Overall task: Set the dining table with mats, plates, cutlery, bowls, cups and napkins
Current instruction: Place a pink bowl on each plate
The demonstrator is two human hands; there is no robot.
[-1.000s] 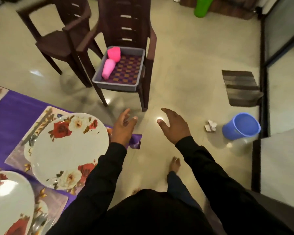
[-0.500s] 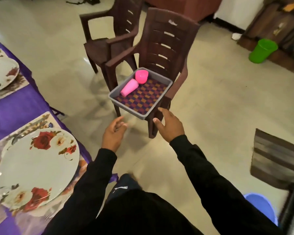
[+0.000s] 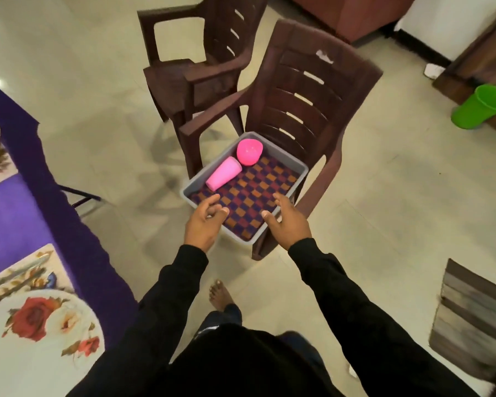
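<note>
Head view: both hands, left and right, spread and unladen over the grey tray's near rim.

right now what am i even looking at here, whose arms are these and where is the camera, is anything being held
There is no machine here: these are a person's own two arms in black sleeves. The single camera sits on their head and looks forward and down, so you see what they see.

Both hands reach toward a grey tray that sits on the seat of a brown plastic chair. The left hand and the right hand are open, fingers relaxed, over the tray's near end, and hold nothing.

In the tray, on a checked cloth, a pink cup lies on its side and a pink bowl sits beside it.

At the left is the dining table under a purple cloth, with a flowered plate on a mat. A second chair stands behind, and a green cup stands on the floor at the right.
</note>
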